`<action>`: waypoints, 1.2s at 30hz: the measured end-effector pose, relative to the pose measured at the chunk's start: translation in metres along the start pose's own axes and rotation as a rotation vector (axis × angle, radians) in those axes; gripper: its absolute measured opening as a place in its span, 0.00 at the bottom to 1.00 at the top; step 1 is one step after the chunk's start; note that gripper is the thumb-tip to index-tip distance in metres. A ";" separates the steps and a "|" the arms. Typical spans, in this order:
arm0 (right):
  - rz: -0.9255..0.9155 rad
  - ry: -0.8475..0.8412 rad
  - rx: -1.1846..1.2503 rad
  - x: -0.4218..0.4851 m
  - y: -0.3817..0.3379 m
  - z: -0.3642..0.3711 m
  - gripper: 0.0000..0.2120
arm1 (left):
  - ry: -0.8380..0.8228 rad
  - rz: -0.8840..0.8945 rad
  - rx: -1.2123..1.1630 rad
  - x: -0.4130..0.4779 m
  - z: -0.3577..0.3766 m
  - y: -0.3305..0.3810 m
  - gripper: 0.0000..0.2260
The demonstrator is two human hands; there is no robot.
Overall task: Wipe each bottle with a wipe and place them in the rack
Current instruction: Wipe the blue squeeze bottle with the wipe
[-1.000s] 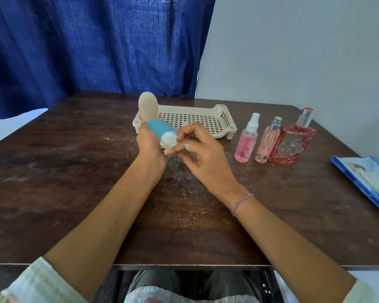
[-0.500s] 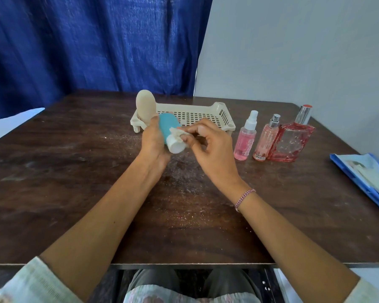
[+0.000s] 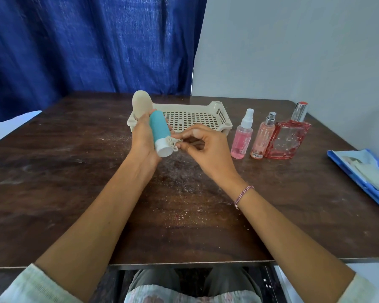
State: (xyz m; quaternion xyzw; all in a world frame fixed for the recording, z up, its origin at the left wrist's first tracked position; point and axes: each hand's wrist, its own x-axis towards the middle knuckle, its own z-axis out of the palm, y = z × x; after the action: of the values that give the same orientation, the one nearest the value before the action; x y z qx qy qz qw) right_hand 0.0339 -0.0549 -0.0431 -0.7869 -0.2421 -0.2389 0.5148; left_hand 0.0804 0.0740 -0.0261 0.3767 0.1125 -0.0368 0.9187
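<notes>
One white-capped teal plastic bottle (image 3: 158,130) is gripped in the left hand (image 3: 143,139) before the cream perforated rack (image 3: 192,119); a crumpled white wipe (image 3: 172,141), apparently touching its cap, is pinched by the right hand (image 3: 208,149).

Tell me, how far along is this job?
Looks done: one beige oval bottle standing at the left end of the cream perforated rack. In hand: left hand holds the teal white-capped bottle; right hand pinches a crumpled white wipe against it. Left: three pink bottles beside the rack.
</notes>
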 end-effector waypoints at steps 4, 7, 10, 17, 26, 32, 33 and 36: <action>-0.036 0.007 0.076 -0.001 -0.002 0.004 0.09 | -0.161 0.019 0.067 0.000 -0.001 -0.004 0.25; -0.044 0.008 0.059 -0.002 -0.002 0.005 0.09 | -0.083 0.031 0.139 0.000 0.002 -0.008 0.25; -0.012 0.015 0.052 -0.001 -0.002 0.007 0.07 | -0.090 0.024 0.102 -0.001 0.001 -0.010 0.17; 0.078 0.011 0.093 -0.002 -0.004 0.007 0.08 | -0.060 0.044 -0.102 -0.002 -0.002 -0.007 0.12; -0.177 0.141 -0.132 -0.005 -0.005 0.011 0.06 | 0.015 0.147 -0.206 0.005 -0.009 -0.016 0.24; -0.170 -0.120 -0.216 -0.005 -0.005 0.008 0.07 | 0.199 0.309 0.065 -0.003 -0.001 -0.011 0.16; -0.137 -0.138 -0.210 -0.003 -0.006 0.004 0.07 | 0.202 0.371 0.139 -0.004 0.001 -0.010 0.13; 0.041 -0.290 -0.249 0.003 -0.005 -0.012 0.08 | 0.153 0.561 0.309 -0.006 0.003 -0.010 0.11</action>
State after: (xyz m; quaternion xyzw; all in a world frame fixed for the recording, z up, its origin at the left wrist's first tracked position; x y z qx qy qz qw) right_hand 0.0313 -0.0639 -0.0329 -0.8756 -0.2660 -0.1405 0.3779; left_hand 0.0736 0.0646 -0.0288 0.5297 0.0662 0.2294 0.8139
